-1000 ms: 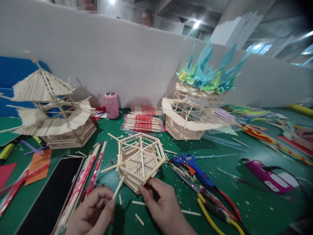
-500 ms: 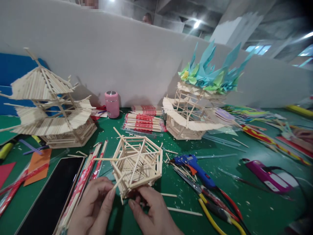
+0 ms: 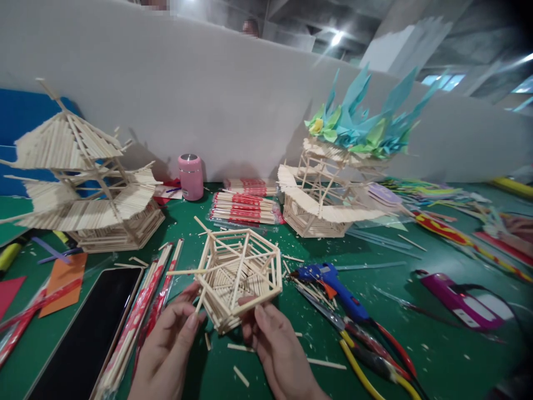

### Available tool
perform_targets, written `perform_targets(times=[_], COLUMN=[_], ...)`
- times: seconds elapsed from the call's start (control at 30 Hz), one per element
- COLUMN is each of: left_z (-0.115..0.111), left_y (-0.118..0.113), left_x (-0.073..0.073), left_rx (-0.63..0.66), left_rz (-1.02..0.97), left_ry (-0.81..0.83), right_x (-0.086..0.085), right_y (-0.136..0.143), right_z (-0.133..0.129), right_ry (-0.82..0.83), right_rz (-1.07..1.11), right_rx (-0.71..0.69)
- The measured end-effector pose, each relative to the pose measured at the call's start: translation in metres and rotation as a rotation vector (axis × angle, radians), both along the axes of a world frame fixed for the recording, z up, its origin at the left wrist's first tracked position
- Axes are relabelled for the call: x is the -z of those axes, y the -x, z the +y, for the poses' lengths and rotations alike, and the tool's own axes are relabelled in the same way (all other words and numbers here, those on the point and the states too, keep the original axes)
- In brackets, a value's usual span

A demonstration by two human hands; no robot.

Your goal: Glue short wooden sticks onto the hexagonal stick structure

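A hexagonal wooden stick frame (image 3: 240, 273) is held tilted between both hands, its open top crossed by thin sticks and its floor of packed sticks showing through. My left hand (image 3: 169, 341) pinches a stick end that juts from the frame's near left corner. Thumb and fingers of my right hand (image 3: 280, 343) are closed on the near right edge. Part of the right fingers is hidden behind the frame. Loose stick pieces (image 3: 241, 376) lie on the green table (image 3: 220, 383) beneath.
Left stands a stick pavilion (image 3: 91, 214); another pavilion (image 3: 333, 213) with blue paper stands at the back right. A phone (image 3: 83, 333) and wrapped sticks (image 3: 137, 316) lie left. Right are a blue glue gun (image 3: 343, 291), pliers (image 3: 358, 369) and a purple device (image 3: 453, 300). A pink flask (image 3: 190, 178) stands behind.
The frame has risen slightly and moved right, tilting a little. My right hand has shifted its hold up onto the near right edge, and stick pieces beneath are now uncovered.
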State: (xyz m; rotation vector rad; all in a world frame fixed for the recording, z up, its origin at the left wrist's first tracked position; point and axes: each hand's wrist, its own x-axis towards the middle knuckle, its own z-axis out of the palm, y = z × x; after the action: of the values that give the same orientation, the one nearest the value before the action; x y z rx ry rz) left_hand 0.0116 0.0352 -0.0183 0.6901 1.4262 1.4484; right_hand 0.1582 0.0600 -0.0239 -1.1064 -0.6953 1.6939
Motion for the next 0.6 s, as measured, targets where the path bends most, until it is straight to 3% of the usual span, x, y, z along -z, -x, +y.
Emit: perform_targets(times=[0.4, 0.6], left_z=[0.016, 0.007], left_y=[0.003, 0.014], left_x=[0.013, 0.003], left_rx=[0.209, 0.204], left_rz=[0.021, 0.306], left_ry=[-0.075, -0.062], right_x=[0.004, 0.005], right_y=[0.002, 0.001], right_z=[0.000, -0.003], right_ry=[0.008, -0.048], right_rz=[-0.005, -0.038], right_rx=[-0.010, -0.086])
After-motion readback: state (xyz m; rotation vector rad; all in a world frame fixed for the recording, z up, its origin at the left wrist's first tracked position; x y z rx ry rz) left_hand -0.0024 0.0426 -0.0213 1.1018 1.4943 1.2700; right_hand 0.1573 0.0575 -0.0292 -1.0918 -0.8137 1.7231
